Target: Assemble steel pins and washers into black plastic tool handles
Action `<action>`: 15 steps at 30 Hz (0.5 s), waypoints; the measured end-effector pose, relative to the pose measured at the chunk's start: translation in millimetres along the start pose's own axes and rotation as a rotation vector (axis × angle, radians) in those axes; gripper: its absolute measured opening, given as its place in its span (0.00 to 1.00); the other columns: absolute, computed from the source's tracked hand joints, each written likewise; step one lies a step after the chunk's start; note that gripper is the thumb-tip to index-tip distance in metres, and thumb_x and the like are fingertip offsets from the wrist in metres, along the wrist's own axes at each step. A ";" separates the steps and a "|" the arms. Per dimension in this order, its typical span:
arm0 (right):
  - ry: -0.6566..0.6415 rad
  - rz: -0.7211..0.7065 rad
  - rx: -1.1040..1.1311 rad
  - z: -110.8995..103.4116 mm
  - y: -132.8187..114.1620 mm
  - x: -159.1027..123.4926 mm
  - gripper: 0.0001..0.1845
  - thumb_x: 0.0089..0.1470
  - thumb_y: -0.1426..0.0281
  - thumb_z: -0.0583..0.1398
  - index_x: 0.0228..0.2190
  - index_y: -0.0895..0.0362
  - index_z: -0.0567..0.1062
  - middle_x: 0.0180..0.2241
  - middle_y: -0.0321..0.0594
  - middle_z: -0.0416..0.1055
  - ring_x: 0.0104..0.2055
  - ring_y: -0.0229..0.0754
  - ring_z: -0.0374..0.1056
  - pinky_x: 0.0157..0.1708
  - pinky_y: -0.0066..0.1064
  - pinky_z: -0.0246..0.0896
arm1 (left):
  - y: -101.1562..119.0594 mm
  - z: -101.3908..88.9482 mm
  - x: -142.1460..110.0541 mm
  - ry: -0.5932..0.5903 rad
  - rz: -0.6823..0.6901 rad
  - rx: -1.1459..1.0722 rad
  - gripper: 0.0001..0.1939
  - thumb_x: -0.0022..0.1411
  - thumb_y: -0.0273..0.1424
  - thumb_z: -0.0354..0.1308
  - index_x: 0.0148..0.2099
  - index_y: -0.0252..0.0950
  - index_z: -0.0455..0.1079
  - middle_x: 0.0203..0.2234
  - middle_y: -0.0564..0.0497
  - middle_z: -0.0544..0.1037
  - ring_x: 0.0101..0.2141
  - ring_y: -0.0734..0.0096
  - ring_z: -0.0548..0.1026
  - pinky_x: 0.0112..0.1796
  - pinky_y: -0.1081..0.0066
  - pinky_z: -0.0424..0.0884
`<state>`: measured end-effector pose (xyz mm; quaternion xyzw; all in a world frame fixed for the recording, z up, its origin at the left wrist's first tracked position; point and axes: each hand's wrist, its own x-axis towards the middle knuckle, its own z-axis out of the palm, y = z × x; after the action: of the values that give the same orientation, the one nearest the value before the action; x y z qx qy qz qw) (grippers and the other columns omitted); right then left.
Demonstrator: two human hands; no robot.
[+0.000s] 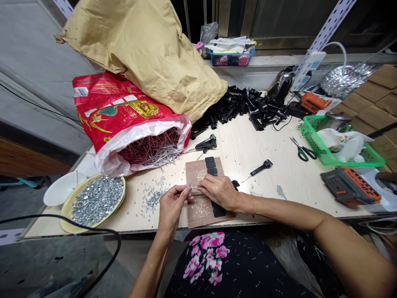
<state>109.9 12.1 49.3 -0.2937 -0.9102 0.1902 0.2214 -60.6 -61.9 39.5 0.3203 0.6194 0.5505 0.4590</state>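
At far left, a shallow round white bowl (pixel 58 194) sits against a pale yellow round dish (pixel 119 203) heaped with small silver metal washers (pixel 97 199). Behind them slumps a glossy red printed sack (pixel 114 103), its open white-lined mouth showing dark red slender rods (pixel 151 147). Loose washers lie scattered before it. Next, the left hand (pixel 174 203) pinches a thin silver metal rod (pixel 194 188) between thumb and fingertips, above a flat brown rectangular board (pixel 196 213). The right hand (pixel 219 191), fingers curled closely together, grips the rod's other end. Rounded black pads (pixel 218 210) line the board's right side. Farther right lies a black-handled slender tool (pixel 261 167).
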 end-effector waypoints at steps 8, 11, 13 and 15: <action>0.014 -0.050 -0.116 1.5 2.8 -0.6 0.13 0.63 0.66 0.50 0.33 0.59 0.70 0.32 0.40 0.68 0.31 0.35 0.63 0.27 0.25 0.53 | -1.0 3.8 2.0 0.007 -0.039 -0.038 0.14 0.47 0.36 0.67 0.33 0.31 0.72 0.22 0.53 0.75 0.23 0.75 0.73 0.28 0.74 0.70; 0.019 -0.059 -0.188 1.7 1.4 -0.8 0.16 0.64 0.67 0.49 0.30 0.59 0.71 0.29 0.39 0.68 0.29 0.35 0.63 0.26 0.26 0.52 | 0.7 6.2 3.2 0.015 -0.033 -0.037 0.14 0.46 0.36 0.67 0.33 0.31 0.72 0.22 0.53 0.75 0.23 0.75 0.73 0.28 0.74 0.70; 0.016 -0.032 -0.147 2.2 1.1 -1.5 0.14 0.64 0.67 0.49 0.32 0.59 0.71 0.30 0.38 0.69 0.30 0.35 0.64 0.26 0.26 0.52 | 1.7 7.7 4.1 0.021 -0.027 -0.032 0.15 0.46 0.36 0.67 0.33 0.31 0.72 0.21 0.53 0.75 0.23 0.74 0.73 0.29 0.74 0.70; 0.028 -0.020 -0.116 3.1 1.9 -2.5 0.12 0.64 0.67 0.50 0.35 0.59 0.70 0.32 0.38 0.69 0.31 0.35 0.65 0.27 0.25 0.53 | 2.1 9.0 4.8 0.019 -0.026 -0.032 0.15 0.46 0.36 0.67 0.33 0.31 0.72 0.22 0.53 0.75 0.23 0.74 0.73 0.29 0.73 0.70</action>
<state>111.0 11.3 45.1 -0.2996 -0.9194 0.1311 0.2186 -54.3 -53.7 40.8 0.2994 0.6189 0.5574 0.4655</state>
